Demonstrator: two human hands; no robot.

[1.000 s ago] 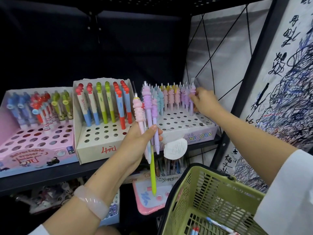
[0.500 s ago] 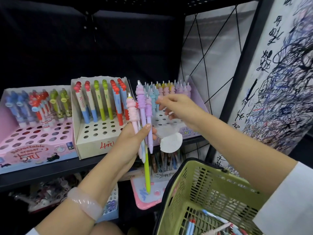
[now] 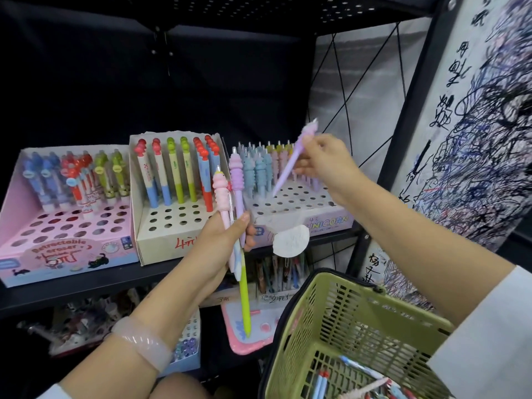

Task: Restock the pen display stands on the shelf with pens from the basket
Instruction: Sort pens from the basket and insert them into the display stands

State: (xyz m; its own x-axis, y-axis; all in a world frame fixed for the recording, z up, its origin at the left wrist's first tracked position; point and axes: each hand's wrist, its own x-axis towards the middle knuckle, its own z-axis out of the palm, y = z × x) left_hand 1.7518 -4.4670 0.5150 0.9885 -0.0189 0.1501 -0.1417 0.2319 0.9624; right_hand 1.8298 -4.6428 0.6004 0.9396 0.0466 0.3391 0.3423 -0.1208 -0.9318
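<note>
My left hand [image 3: 217,243] grips a bunch of pens [image 3: 234,203] upright in front of the shelf: a pink one, a purple one and a green-tipped one hanging below. My right hand [image 3: 322,159] pinches a single purple pen [image 3: 293,159], tilted with its tip down over the holes of the unicorn stand [image 3: 302,208]. That stand holds rows of pastel pens at its back. A white stand [image 3: 167,226] with red, blue and green pens sits to its left. The green basket [image 3: 339,321] hangs at lower right with several pens inside.
A pink eraser-pen stand [image 3: 57,240] sits far left on the black shelf [image 3: 86,286]. A round white tag [image 3: 290,240] hangs from the shelf edge. More stationery lies on the shelf below. A scribbled test board [image 3: 483,139] stands at right.
My right hand came back from the stand's far row to the bunch, took a purple pen from it and carried it over the unicorn stand. My left hand now holds one pen fewer.
</note>
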